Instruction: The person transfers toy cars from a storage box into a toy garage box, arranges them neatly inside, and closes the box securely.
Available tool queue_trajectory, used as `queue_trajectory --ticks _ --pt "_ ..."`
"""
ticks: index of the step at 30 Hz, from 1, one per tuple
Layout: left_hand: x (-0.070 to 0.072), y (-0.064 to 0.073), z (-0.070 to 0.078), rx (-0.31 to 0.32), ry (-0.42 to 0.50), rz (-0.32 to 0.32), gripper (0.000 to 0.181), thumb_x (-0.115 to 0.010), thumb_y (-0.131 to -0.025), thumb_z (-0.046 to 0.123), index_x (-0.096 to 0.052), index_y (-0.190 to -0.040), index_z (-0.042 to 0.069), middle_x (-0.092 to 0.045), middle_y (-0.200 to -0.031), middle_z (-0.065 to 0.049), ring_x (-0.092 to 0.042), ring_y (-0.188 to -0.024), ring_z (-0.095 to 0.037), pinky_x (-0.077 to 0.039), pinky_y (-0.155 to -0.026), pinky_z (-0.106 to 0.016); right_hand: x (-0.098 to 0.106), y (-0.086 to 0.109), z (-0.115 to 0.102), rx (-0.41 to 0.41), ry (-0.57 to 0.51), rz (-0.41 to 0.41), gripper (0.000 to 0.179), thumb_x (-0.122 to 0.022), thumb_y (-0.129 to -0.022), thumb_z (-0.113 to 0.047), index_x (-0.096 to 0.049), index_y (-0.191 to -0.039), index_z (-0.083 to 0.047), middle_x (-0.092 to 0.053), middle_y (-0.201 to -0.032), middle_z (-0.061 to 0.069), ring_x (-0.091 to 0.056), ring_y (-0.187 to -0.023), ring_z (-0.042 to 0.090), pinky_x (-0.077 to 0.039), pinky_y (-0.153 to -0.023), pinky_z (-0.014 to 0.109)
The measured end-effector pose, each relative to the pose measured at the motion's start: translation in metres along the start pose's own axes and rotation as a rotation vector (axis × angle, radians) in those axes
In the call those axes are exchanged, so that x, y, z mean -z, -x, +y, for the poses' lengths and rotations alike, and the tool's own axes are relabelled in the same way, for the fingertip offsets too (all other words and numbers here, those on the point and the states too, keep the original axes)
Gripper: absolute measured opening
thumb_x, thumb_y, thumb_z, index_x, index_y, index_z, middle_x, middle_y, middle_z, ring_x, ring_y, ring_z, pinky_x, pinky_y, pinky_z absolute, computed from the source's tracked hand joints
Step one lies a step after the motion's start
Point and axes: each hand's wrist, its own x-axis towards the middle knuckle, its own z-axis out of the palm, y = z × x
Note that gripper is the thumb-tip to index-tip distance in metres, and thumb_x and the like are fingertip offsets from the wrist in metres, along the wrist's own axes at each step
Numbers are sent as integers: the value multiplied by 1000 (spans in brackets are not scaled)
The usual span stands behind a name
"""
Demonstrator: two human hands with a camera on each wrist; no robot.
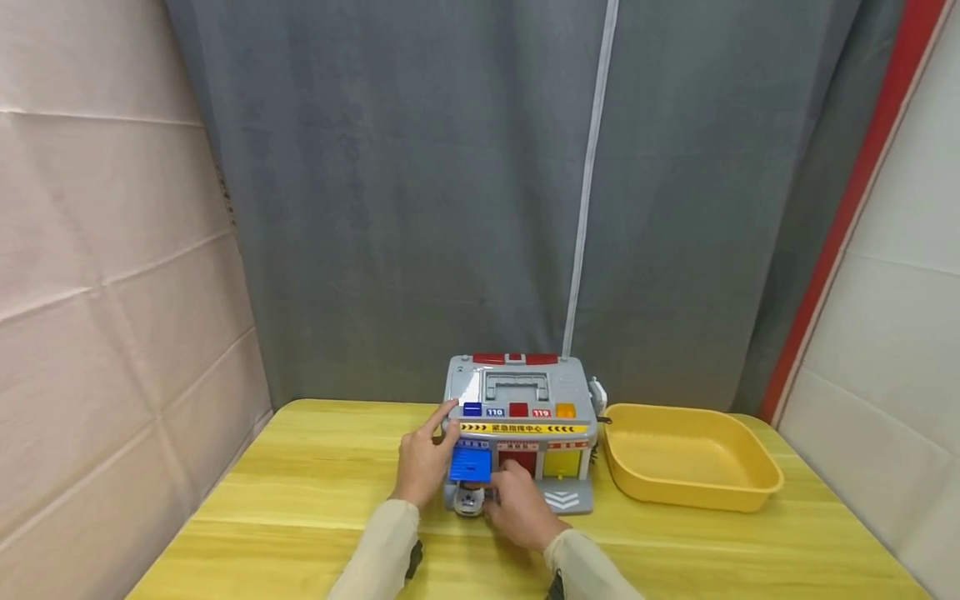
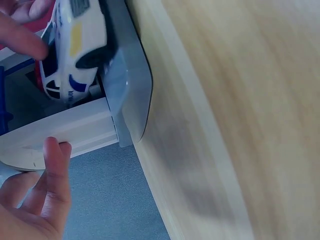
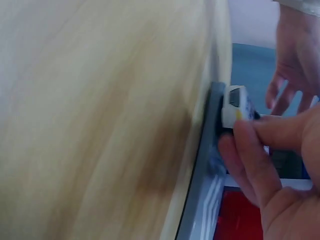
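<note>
A grey toy garage (image 1: pixel 465 383) stands on the table, with its blue door (image 1: pixel 471 465) swung up over the left bay. In that bay's mouth sits a white toy police car (image 1: pixel 469 501), its front facing out in the head view. My right hand (image 1: pixel 521 506) pinches the car from its right side; fingers lie along the car (image 3: pixel 234 105) in the right wrist view. On the garage's left side, my left hand (image 1: pixel 422 463) rests its extended fingers (image 2: pixel 56 165) against the side wall, with the index finger reaching toward the roof edge.
The garage's red door (image 1: pixel 517 458) and yellow door (image 1: pixel 562 463) are down. A yellow plastic basin (image 1: pixel 693 496) sits on the wooden table (image 1: pixel 300 492) just right of the garage. Behind the table hangs a grey curtain (image 1: pixel 405 208).
</note>
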Motion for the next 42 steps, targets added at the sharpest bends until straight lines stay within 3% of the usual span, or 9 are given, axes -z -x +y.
queue_trajectory --ticks 4,7,10,14,20,24,31,36,42 --pt "0 -1 0 2 0 0 38 -55 -100 47 -59 -137 42 -62 -142 -12 -70 -114 -34 -56 -101 -51 -3 -4 -2 -24 -45 -27 31 -80 -81 -13 -73 -110 -5 -68 -106 7 -59 -96 17 -57 -94 46" --pt "0 -1 0 5 6 -5 38 -55 -100 47 -59 -138 42 -62 -142 -12 -71 -114 -33 -56 -101 -50 -3 -4 -2 -11 -60 -35 32 -81 -80 -13 -70 -109 -3 -69 -93 5 -60 -81 12 -60 -76 33" --pt "1 -1 1 8 9 -5 38 -55 -100 47 -59 -138 42 -62 -142 -13 -71 -112 -33 -56 -100 -51 -3 -1 -1 0 -105 -57 26 -81 -79 -13 -69 -99 -2 -63 -73 -2 -53 -64 8 -48 -56 23" --pt "1 0 1 7 14 -6 38 -55 -100 47 -59 -138 42 -61 -143 -12 -71 -113 -34 -57 -100 -50 -2 2 0 3 -235 -124 14 -80 -82 -15 -68 -85 -7 -64 -64 -5 -55 -54 6 -46 -50 21" --pt "1 0 0 2 13 -4 38 -55 -100 47 -59 -138 41 -60 -144 -11 -71 -114 -34 -57 -100 -50 0 3 2 -24 -363 -204 16 -71 -88 -9 -68 -103 -7 -73 -85 1 -66 -62 11 -54 -64 23" --pt "1 1 0 5 9 7 38 -55 -100 47 -60 -137 41 -61 -142 -12 -71 -113 -34 -57 -100 -51 1 4 4 -29 -361 -203 21 -68 -88 -7 -67 -109 -5 -71 -84 2 -61 -58 12 -50 -56 23" --pt "1 0 1 4 13 0 38 -55 -100 48 -60 -137 41 -62 -142 -13 -71 -113 -34 -56 -101 -52 5 6 10 19 -331 -157 39 -69 -86 -7 -64 -124 -3 -70 -107 10 -57 -60 9 -47 -54 22" --pt "1 -1 1 13 8 0 37 -55 -100 48 -59 -137 43 -62 -142 -12 -72 -110 -31 -56 -101 -50 12 9 14 43 -272 -132 40 -71 -85 -11 -65 -125 -3 -70 -113 11 -55 -70 6 -48 -62 20" --pt "1 -1 0 8 5 -4 38 -54 -100 47 -59 -137 43 -63 -141 -12 -72 -108 -29 -57 -101 -50 28 13 17 31 -256 -105 29 -72 -89 -12 -67 -117 -7 -68 -116 10 -56 -80 10 -51 -67 22"
